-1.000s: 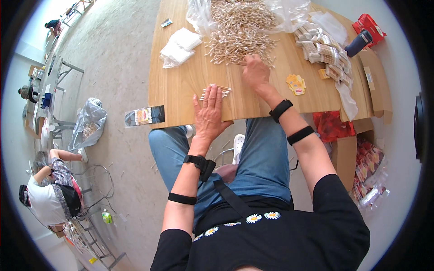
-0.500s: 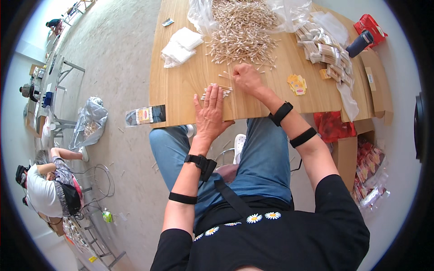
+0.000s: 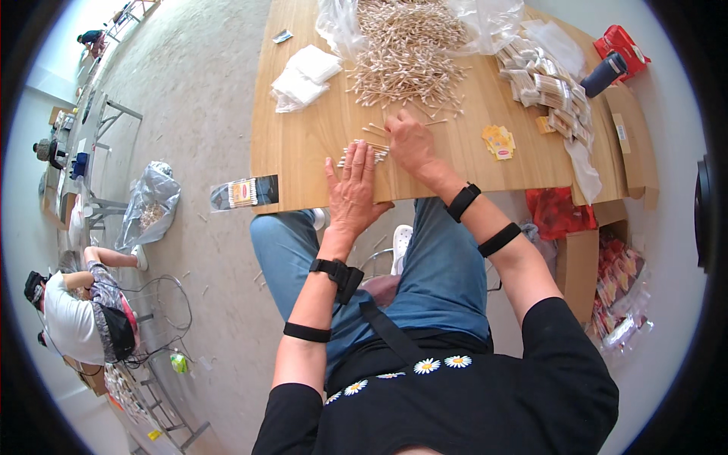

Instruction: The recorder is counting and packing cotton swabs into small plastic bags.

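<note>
My left hand (image 3: 351, 193) lies flat with fingers (image 3: 356, 161) spread on the wooden surface (image 3: 303, 144), their tips touching a small row of cotton swabs (image 3: 362, 154), while my right hand (image 3: 409, 142), fingers curled together, presses the row's far end, just below the big swab heap (image 3: 406, 49).

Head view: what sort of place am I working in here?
Probably a hand-packing workroom. A wooden table holds a big heap of cotton swabs and stacked filled packets, cartons of packets stand beside it, and another person works on the floor.
</note>
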